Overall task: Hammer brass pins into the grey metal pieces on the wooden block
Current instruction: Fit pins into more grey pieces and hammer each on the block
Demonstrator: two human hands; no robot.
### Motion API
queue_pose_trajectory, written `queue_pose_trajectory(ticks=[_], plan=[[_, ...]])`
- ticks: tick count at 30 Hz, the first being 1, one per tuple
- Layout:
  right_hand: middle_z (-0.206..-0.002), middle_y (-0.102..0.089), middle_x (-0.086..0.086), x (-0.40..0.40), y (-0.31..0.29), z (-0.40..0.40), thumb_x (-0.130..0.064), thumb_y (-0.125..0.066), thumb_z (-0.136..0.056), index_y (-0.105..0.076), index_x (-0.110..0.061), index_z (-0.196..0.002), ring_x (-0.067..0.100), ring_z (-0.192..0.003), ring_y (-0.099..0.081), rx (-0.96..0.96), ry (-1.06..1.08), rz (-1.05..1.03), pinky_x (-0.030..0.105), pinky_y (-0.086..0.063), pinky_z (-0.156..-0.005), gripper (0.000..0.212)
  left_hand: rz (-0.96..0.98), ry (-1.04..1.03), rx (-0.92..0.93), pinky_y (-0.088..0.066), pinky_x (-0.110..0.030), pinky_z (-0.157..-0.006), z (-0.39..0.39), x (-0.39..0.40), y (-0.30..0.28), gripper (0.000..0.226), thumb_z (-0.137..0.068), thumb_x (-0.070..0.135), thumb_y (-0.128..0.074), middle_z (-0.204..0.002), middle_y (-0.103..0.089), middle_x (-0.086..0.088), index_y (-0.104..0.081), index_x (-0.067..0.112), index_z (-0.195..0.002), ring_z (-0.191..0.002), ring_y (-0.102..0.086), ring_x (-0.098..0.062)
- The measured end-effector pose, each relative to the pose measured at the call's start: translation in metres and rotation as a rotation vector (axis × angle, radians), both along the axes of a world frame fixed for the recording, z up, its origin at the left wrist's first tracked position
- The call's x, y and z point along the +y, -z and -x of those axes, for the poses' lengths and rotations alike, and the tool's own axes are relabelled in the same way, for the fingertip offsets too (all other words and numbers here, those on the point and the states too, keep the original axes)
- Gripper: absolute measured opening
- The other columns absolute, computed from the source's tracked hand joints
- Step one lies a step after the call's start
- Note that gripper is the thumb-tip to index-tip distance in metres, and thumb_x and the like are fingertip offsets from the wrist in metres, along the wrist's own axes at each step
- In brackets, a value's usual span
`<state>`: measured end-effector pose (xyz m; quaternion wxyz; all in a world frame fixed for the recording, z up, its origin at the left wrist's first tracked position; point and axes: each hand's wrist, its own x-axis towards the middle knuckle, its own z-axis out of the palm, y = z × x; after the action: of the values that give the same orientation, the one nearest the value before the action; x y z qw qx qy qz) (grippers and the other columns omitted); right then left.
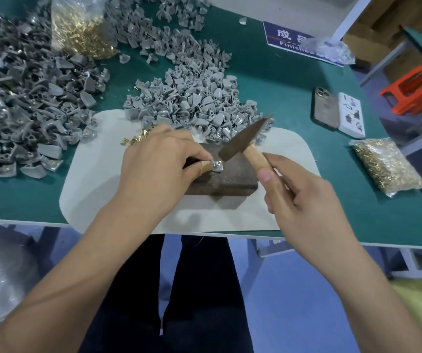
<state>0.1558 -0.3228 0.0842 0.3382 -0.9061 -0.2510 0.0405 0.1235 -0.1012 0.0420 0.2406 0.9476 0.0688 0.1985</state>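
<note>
Left hand [159, 159] on piece [217, 166] — block [230, 177]

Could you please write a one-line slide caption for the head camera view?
Left hand steadies a grey piece on the wooden block while right hand holds hammer.

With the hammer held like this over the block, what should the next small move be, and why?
Probably a short tap straight down. The left hand pinches a grey metal piece on the wooden block, with a brass pin showing on top. The right hand holds the hammer, its head poised just beside the pin, apparently unseated.
</note>
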Motion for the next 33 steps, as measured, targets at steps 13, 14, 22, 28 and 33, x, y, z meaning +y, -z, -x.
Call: queue_pose_trajectory(ticks=[13,14,22,28,33], plan=[[-0.069,-0.05,-0.004,0.002,-0.001,-0.004,-0.046,-0.043,-0.106,-0.061,-0.034,-0.106,0.015,-0.057,-0.043,-0.06,0.076,0.086,0.034,-0.037,-0.051,0.022,-0.033,0.004,0.009,-0.02,-0.018,-0.055,0.001,0.0,-0.001,0.01,-0.083,0.049,-0.075,-0.079,-0.055,0.022,-0.076,0.042,-0.09,-0.088,-0.049,-0.014],[-0.07,-0.05,-0.004,0.003,-0.003,-0.003,-0.046,-0.043,-0.106,-0.061,-0.037,-0.108,0.016,-0.058,-0.044,-0.092,0.102,0.034,0.029,-0.037,-0.051,0.02,-0.035,0.008,0.009,-0.02,-0.02,-0.054,0.001,0.0,-0.002,0.01,-0.083,0.049,-0.075,-0.08,-0.056,0.022,-0.077,0.041,-0.09,-0.088,-0.049,-0.014],[-0.07,-0.05,-0.001,0.004,-0.002,0.009,-0.046,-0.043,-0.105,-0.063,-0.049,-0.117,0.018,-0.058,-0.045,-0.105,0.105,-0.065,0.029,-0.04,-0.054,0.023,-0.023,0.01,0.025,-0.021,-0.018,-0.054,0.001,0.001,-0.002,0.01,-0.085,0.051,-0.072,-0.08,-0.054,0.024,-0.075,0.042,-0.089,-0.086,-0.043,-0.008],[-0.063,-0.046,-0.006,0.004,0.007,0.016,-0.045,-0.043,-0.106,-0.064,-0.036,-0.112,0.014,-0.052,-0.039,-0.049,0.064,0.028,0.025,-0.032,-0.048,0.023,-0.023,0.018,0.009,-0.019,-0.017,-0.055,0.001,0.001,-0.002,0.01,-0.084,0.047,-0.075,-0.083,-0.062,0.019,-0.076,0.04,-0.091,-0.09,-0.05,-0.012],[-0.072,-0.056,-0.015,0.01,0.003,0.021,-0.041,-0.043,-0.108,-0.06,-0.045,-0.12,0.01,-0.058,-0.052,-0.139,0.152,-0.14,0.011,-0.036,-0.051,0.022,-0.015,0.015,0.004,-0.021,-0.019,-0.054,0.0,0.001,-0.002,0.011,-0.084,0.051,-0.073,-0.084,-0.063,0.02,-0.076,0.042,-0.09,-0.089,-0.048,-0.01]])
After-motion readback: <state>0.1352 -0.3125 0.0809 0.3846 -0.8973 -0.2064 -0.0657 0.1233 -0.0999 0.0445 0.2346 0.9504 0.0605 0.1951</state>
